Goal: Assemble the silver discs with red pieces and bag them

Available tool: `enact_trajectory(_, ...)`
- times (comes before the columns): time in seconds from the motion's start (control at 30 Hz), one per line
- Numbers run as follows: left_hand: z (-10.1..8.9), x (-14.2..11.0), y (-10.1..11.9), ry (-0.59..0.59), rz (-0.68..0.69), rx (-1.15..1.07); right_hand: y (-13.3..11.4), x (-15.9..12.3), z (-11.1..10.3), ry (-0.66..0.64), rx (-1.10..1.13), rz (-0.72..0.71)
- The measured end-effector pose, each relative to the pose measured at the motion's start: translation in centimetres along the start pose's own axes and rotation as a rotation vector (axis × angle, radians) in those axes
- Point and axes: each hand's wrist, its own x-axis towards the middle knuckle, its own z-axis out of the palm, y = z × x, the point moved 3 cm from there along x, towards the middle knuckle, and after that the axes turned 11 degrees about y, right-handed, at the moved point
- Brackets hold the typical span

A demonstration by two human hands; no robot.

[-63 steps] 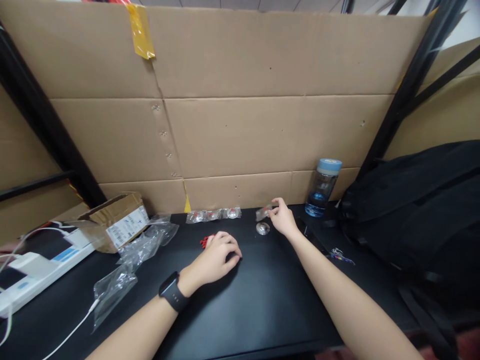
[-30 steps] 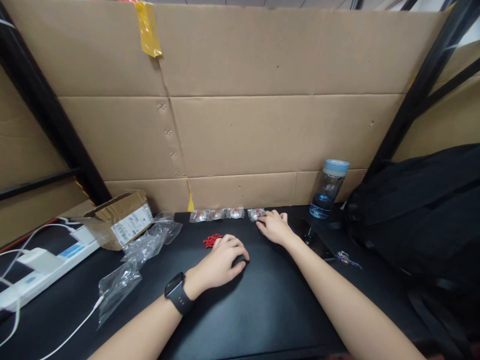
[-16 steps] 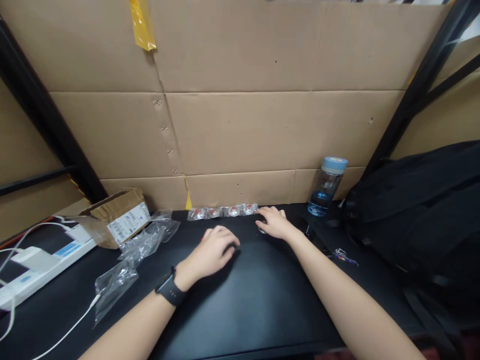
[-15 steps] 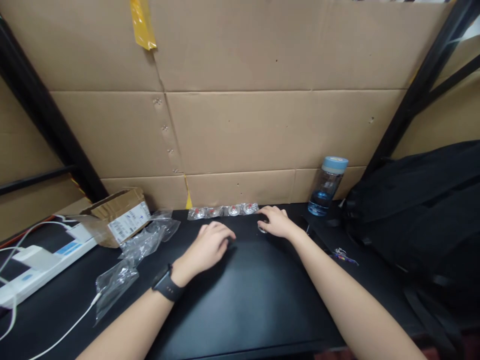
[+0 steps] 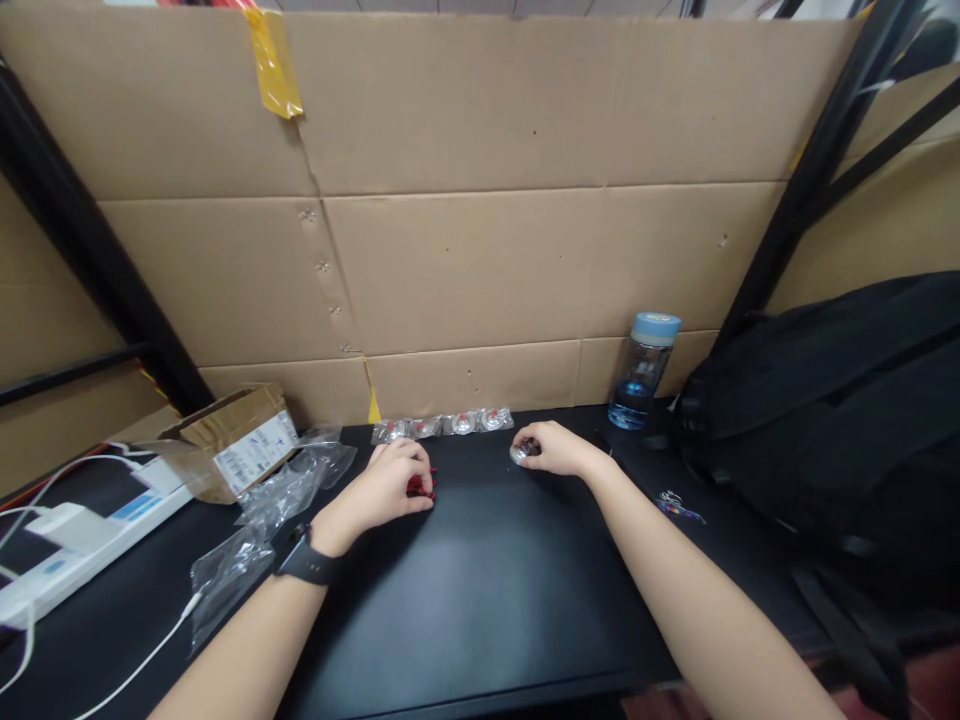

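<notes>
My left hand (image 5: 388,485), with a dark watch at its wrist, is over the black tabletop. Its fingers curl around a small red thing (image 5: 421,486), mostly hidden by the hand. To the right, my right hand (image 5: 553,449) is closed on a round, shiny silvery disc (image 5: 519,453) whose left edge shows at the fingertips. Behind both hands, a row of several round silvery discs (image 5: 463,423) with red marks lies in clear wrappers along the foot of the cardboard wall.
At the left are an open cardboard box (image 5: 259,450), crumpled clear plastic (image 5: 225,572) and a white power strip (image 5: 112,535) with cables. A water bottle (image 5: 643,372), a small keychain-like item (image 5: 679,507) and a black backpack (image 5: 832,420) stand or lie at the right.
My left hand has shifted left and now has the red thing in its fingers. My right hand's fingers have drawn in around the disc. The view has tilted up slightly.
</notes>
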Motion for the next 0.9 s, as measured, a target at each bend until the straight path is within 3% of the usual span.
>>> enact_trajectory(0.2,0.3,-0.2,-0.2,-0.045,-0.047,0.041,-0.9,-0.4,-0.4,0.023,-0.103,0.027)
enact_trajectory(0.5,0.4,-0.2,2.2,-0.026,0.063,-0.033,-1.7,-0.4,-1.0,0.088,-0.058,0.036)
enact_trajectory(0.7,-0.1,0.4,3.5,0.108,-0.003,-0.197,-4.0,-0.3,-0.3,0.172,0.149,0.024)
enact_trajectory(0.9,-0.7,0.7,3.7,0.312,-0.088,-0.295,-7.2,-0.5,1.9,0.240,0.657,-0.012)
